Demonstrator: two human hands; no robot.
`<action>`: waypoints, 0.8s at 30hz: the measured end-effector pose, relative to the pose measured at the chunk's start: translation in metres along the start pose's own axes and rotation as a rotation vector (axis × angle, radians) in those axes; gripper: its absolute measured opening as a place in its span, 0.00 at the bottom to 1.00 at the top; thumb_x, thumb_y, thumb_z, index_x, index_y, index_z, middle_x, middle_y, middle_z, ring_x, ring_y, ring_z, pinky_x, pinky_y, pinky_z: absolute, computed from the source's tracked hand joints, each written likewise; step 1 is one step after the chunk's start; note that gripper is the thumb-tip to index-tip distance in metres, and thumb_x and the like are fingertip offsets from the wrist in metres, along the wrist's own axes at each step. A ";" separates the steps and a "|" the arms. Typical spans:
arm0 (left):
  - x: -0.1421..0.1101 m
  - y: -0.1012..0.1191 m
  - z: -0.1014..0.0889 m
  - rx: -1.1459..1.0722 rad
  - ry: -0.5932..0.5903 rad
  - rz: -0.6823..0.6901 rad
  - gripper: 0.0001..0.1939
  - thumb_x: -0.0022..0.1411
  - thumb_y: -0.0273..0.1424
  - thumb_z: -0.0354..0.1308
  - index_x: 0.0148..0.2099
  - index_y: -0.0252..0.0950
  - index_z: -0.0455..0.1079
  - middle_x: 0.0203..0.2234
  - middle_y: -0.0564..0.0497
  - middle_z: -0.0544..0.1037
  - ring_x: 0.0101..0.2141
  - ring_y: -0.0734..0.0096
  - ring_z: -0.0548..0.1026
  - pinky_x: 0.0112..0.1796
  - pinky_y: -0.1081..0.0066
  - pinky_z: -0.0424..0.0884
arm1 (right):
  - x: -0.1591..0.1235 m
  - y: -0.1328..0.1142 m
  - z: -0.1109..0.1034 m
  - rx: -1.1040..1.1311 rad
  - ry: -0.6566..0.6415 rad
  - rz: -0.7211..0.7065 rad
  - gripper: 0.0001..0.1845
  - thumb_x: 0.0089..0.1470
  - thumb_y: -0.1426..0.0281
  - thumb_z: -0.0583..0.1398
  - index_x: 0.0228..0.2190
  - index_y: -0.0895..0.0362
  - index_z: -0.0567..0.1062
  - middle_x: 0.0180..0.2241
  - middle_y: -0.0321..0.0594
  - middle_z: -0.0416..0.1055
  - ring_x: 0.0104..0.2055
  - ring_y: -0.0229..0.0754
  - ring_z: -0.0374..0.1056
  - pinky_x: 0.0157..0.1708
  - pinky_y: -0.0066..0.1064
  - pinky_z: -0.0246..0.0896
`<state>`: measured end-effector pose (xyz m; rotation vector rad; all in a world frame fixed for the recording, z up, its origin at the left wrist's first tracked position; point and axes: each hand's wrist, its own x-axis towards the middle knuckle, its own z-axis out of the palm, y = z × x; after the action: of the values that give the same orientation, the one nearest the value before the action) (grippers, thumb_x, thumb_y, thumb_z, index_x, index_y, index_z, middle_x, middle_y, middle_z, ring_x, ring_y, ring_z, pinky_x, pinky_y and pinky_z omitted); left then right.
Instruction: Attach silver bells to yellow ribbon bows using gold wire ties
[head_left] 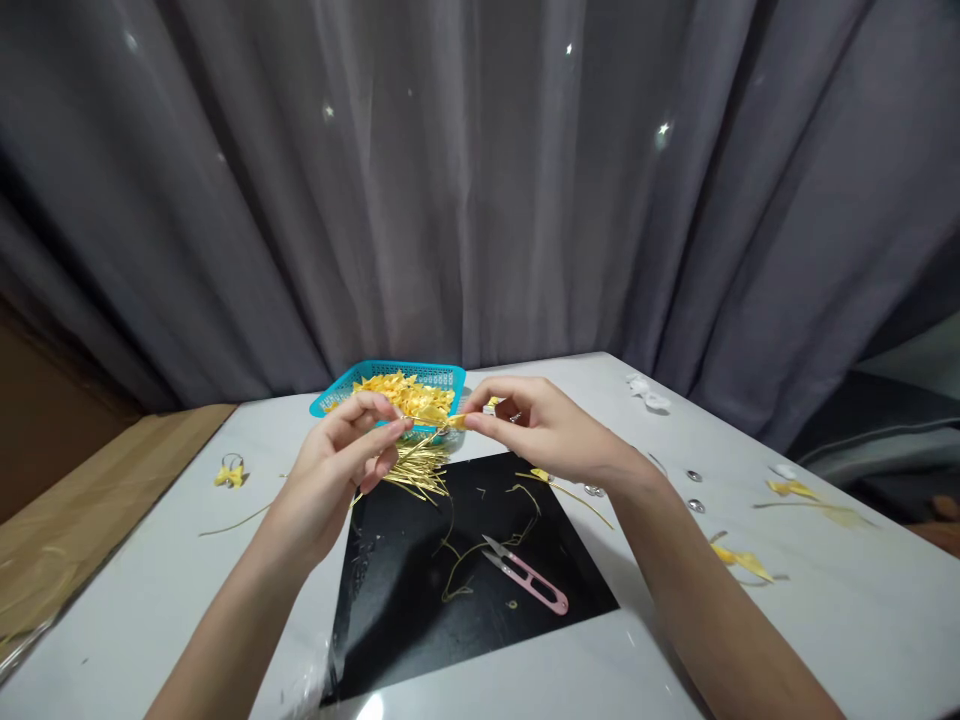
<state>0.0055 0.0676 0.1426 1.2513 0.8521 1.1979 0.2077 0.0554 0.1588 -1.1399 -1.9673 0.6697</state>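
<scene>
My left hand (346, 462) and my right hand (531, 422) are raised over the table, both pinched on a thin gold wire tie (433, 422) stretched between them. A small yellow ribbon piece (455, 421) sits on the tie at my right fingertips. Just below lies a pile of gold wire ties (416, 470) at the top edge of a black mat (465, 560). Behind the hands stands a teal basket (442, 375) filled with yellow ribbon bows. Pink thread snips (529, 574) lie on the mat.
Loose gold wire bits lie on the mat. A finished yellow bow (230, 474) rests at the left of the white table (840, 620). Yellow ribbon scraps (742, 560), small silver buttons (694, 476) and white pieces (649, 394) lie at the right. Grey curtains hang behind.
</scene>
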 end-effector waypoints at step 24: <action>0.002 -0.009 -0.002 0.682 -0.058 0.448 0.07 0.54 0.37 0.61 0.33 0.39 0.73 0.36 0.49 0.75 0.41 0.64 0.72 0.34 0.70 0.70 | 0.003 0.011 0.000 0.041 0.126 0.057 0.10 0.54 0.64 0.57 0.28 0.58 0.71 0.25 0.34 0.66 0.22 0.30 0.56 0.23 0.26 0.52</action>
<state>0.0058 0.0713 0.1338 2.1054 1.0103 1.2476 0.2117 0.0629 0.1517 -1.1879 -1.8130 0.6491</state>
